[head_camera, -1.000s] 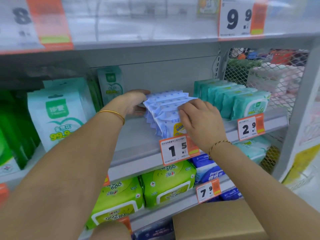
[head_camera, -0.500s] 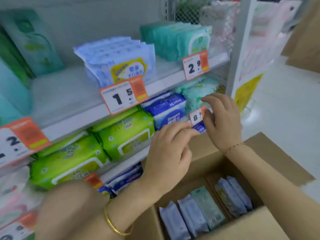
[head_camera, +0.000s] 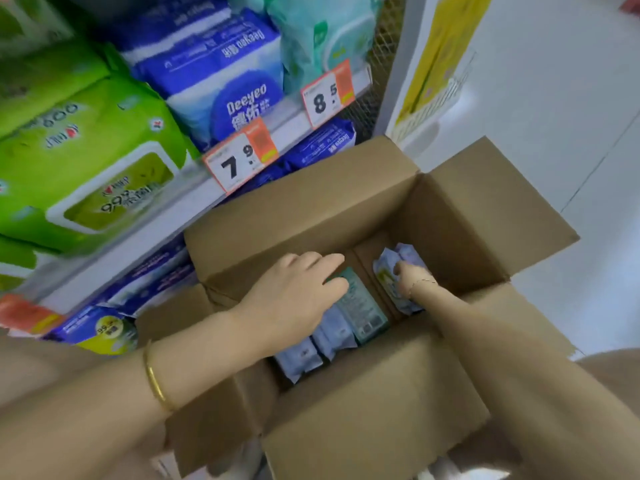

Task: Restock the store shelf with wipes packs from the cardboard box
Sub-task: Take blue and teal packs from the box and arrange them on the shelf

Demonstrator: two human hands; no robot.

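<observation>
An open cardboard box (head_camera: pixel 346 202) sits on the floor in front of the store shelf (head_camera: pixel 194 199). Inside lie several small wipes packs, pale blue ones (head_camera: pixel 332 332) and a teal one (head_camera: pixel 363 306). My left hand (head_camera: pixel 294 292) reaches into the box with fingers bent down onto the teal pack; whether it grips the pack is hidden. Deeper in the box, at its right end, my right hand (head_camera: pixel 410 277) grips a crumpled pale blue wipes pack (head_camera: pixel 391 268).
The shelf carries green wipes packs (head_camera: pixel 86 161), blue Deeyeo packs (head_camera: pixel 221 88) and teal packs (head_camera: pixel 322 39), with orange price tags (head_camera: pixel 242 157) on its edge. More blue packs (head_camera: pixel 145 289) fill the bottom shelf. White floor (head_camera: pixel 554 116) lies to the right.
Both hands left the blue packs on the upper shelf and dropped into the box. The view swung down from the shelf to the box. My right hand took hold of a pale blue pack.
</observation>
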